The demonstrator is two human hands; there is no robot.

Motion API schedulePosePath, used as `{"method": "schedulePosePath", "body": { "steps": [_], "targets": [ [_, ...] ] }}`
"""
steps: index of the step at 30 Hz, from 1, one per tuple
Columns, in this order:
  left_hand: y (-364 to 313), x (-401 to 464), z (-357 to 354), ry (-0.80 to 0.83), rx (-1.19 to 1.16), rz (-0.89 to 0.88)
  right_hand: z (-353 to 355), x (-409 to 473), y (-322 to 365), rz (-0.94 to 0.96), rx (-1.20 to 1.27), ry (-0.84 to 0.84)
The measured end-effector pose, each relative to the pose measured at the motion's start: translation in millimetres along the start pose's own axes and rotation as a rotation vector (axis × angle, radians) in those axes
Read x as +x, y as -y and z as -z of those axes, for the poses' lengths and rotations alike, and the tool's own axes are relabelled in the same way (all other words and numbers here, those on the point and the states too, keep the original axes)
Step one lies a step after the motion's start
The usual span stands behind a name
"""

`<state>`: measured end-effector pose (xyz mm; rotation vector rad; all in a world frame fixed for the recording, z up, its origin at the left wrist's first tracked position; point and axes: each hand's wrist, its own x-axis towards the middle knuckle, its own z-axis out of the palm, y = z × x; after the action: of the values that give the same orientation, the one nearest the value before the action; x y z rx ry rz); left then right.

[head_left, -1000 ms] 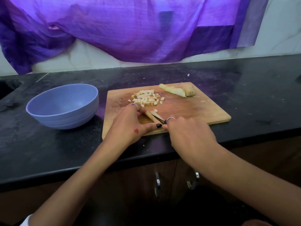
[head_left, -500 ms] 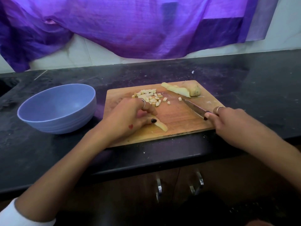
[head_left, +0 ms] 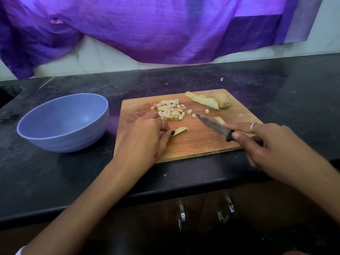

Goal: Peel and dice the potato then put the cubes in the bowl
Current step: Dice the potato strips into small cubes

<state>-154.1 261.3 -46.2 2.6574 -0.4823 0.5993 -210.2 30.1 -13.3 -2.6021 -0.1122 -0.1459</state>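
A wooden cutting board [head_left: 202,144] lies on the black counter. On its far left part sits a pile of potato cubes [head_left: 170,110]. A larger uncut potato piece [head_left: 211,102] lies at the far right corner. My left hand [head_left: 145,137] pinches a potato strip [head_left: 180,131] against the board. My right hand [head_left: 266,146] grips a black-handled knife [head_left: 214,127], index finger along the spine, blade pointing toward the cubes. Another small strip [head_left: 219,120] lies just behind the blade. The blue bowl [head_left: 62,122] stands empty to the left of the board.
A purple cloth [head_left: 147,28] hangs over the tiled wall behind the counter. The counter's front edge runs below the board, with cabinet handles [head_left: 228,210] underneath. A dark sink opening [head_left: 7,92] shows at the far left.
My right hand swung the knife off to the right, then brought its blade back toward the cubes. My left hand keeps hold of the potato strip, now turned toward the right.
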Motion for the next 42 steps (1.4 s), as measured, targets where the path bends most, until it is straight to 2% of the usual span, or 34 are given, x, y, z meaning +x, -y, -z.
{"method": "schedulePosePath", "body": {
  "steps": [5, 14, 19, 22, 27, 34, 42],
  "targets": [
    [-5, -9, -6, -0.046, -0.015, 0.051, -29, -2, 10, 0.032, -0.053, -0.062],
    [-9, -19, -3, -0.098, -0.123, 0.072, -31, -2, 8, 0.069, -0.05, -0.074],
    [-6, -21, -3, -0.152, -0.007, 0.12, -31, -4, 10, 0.075, -0.023, -0.052],
    [-5, -22, -5, -0.131, -0.032, 0.126, -34, 1, 14, 0.087, -0.001, -0.058],
    [-10, -29, -3, -0.104, -0.084, 0.149, -30, 7, 14, 0.074, -0.112, -0.046],
    [-12, -35, 1, -0.11, -0.133, 0.206, -29, 7, 26, 0.129, -0.074, -0.04],
    [-14, -35, 2, -0.12, -0.185, 0.235, -28, 6, 33, 0.156, -0.214, -0.027]
  ]
}}
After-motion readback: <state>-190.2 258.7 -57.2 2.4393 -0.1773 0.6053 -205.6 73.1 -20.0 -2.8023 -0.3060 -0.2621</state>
